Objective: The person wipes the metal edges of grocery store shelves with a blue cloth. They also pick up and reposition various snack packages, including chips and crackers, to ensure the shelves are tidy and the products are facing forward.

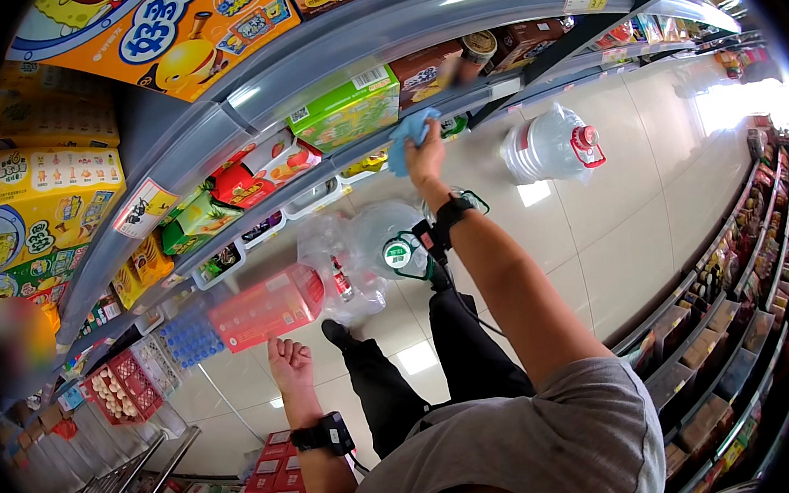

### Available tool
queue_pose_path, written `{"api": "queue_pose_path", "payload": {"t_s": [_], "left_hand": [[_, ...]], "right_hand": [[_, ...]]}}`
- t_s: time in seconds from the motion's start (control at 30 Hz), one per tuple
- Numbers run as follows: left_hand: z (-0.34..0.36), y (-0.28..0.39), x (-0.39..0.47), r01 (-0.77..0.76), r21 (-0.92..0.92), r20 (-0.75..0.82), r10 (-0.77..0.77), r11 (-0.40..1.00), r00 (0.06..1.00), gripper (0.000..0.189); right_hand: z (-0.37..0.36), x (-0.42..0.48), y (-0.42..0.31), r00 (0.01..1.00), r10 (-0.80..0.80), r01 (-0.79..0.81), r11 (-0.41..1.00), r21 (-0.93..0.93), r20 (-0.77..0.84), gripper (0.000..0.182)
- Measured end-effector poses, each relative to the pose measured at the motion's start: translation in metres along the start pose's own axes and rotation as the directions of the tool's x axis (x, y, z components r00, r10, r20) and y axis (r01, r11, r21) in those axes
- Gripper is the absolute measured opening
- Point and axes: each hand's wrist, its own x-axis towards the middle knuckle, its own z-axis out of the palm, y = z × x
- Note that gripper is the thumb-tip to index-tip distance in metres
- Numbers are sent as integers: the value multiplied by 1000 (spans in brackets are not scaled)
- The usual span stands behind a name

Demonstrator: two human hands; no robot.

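My right hand (426, 157) grips a crumpled light-blue cloth (408, 137). The cloth is at the front edge of a lower grey shelf (352, 154), close to a green-and-white carton (346, 111); whether it touches the edge cannot be told. My left hand (290, 366) hangs low with its fingers loosely curled and nothing visible in them. Nearest to it in the picture is a red shrink-wrapped pack (267, 308) on the floor. Below my right forearm stands a large clear water bottle (382, 223) with a green handle. Each wrist wears a strapped black device.
An upper shelf edge (324, 64) with snack boxes juts out before me. On the tiled floor are another large bottle (546, 144) with a red cap, a blue-capped bottle pack (189, 335) and a red crate (124, 389) of eggs. Stacked red cartons (271, 489) stand at left; stocked shelves (714, 332) line the right.
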Motion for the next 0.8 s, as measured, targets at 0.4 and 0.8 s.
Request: {"api": "queue_pose_path", "payload": {"t_s": [0.4, 0.8], "left_hand": [[31, -20, 13, -21, 29, 12, 20, 999, 1000, 41], [9, -11, 11, -11, 20, -49, 12, 1000, 999, 41]], "right_hand": [[-64, 60, 32, 979, -117, 94, 986, -138, -167, 34], [-13, 15, 3, 994, -61, 43, 979, -199, -88, 29]]}}
